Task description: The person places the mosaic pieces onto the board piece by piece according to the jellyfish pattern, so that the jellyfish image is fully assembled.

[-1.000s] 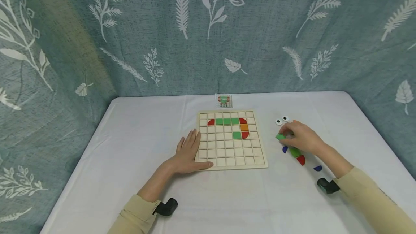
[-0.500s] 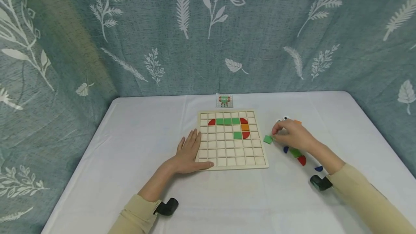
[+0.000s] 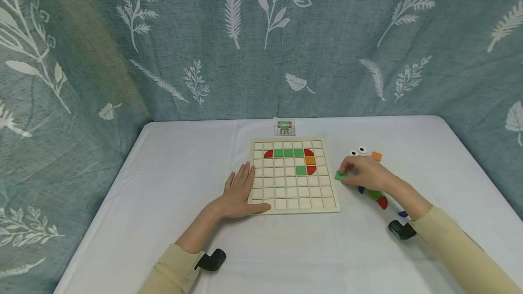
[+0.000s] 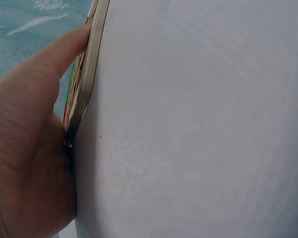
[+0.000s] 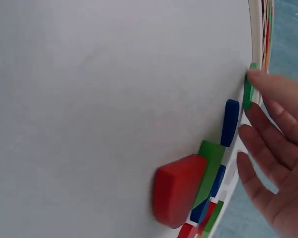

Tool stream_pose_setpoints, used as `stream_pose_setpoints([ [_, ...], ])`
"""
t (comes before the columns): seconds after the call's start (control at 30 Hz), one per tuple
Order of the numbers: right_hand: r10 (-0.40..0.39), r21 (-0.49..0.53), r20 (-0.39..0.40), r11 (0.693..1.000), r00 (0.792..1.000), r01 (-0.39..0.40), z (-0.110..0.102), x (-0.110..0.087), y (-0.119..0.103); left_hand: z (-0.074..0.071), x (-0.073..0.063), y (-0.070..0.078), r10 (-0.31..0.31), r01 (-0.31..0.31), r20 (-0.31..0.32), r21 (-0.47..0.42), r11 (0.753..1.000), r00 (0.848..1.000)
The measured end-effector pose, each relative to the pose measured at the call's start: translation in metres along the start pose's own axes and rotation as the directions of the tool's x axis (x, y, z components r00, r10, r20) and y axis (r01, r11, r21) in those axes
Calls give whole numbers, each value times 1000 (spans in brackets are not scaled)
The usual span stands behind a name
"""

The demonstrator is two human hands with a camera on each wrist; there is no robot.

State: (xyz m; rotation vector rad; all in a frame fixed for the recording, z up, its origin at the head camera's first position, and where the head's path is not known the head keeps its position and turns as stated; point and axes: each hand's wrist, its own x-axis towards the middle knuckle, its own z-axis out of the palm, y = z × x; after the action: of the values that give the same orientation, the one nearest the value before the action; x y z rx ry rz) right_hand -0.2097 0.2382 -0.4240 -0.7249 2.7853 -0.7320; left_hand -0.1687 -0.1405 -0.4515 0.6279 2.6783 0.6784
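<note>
A pale wooden grid board (image 3: 304, 212) lies on the table with green, red and orange tiles set in its upper cells. My left hand (image 3: 234, 196) lies flat along the board's left side, fingers spread, thumb over the near left corner. Just right of the board, my right hand (image 3: 367, 173) pinches a green square tile (image 3: 339, 175) between thumb and fingers; the right wrist view shows the thumb on this green tile (image 5: 248, 91). Beneath and around that hand lie a green piece (image 3: 374, 194), a red quarter-round piece (image 3: 382, 202) and blue pieces (image 5: 230, 121), partly hidden.
Behind the board lies a small pattern card (image 3: 284, 126). Two round eye pieces (image 3: 362, 149) and an orange tile (image 3: 377, 156) sit beyond the right hand. A patterned curtain (image 3: 245, 80) hangs at the table's back edge.
The right hand has brought the green tile leftward, closer to the board's right edge, uncovering the eye pieces and the orange tile. The left hand stays in place on the board.
</note>
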Motion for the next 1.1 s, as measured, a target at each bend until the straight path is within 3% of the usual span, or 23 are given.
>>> stream_pose_setpoints([
  [0.13,0,60,-86,998,996,5,3,1,1,0,-1,0,1,-1,-1,0,1000,1000],
  [0.27,-33,150,-143,987,989,55,10,16,-14,0,-2,-1,-1,1,-5,-4,1000,1000],
  [0.47,-189,140,-65,971,980,196,28,51,-56,-1,-2,0,-1,1,-4,-2,1000,1000],
  [0.63,-283,52,-26,957,959,284,39,70,-69,-1,-2,1,3,-3,-2,-21,1000,1000],
  [0.97,-319,69,-50,944,947,322,40,66,-60,-1,-2,3,-1,1,-6,-19,1000,1000],
  [1.1,-242,93,-125,963,962,254,25,47,-40,-1,-2,2,5,-5,-13,-17,1000,1000],
])
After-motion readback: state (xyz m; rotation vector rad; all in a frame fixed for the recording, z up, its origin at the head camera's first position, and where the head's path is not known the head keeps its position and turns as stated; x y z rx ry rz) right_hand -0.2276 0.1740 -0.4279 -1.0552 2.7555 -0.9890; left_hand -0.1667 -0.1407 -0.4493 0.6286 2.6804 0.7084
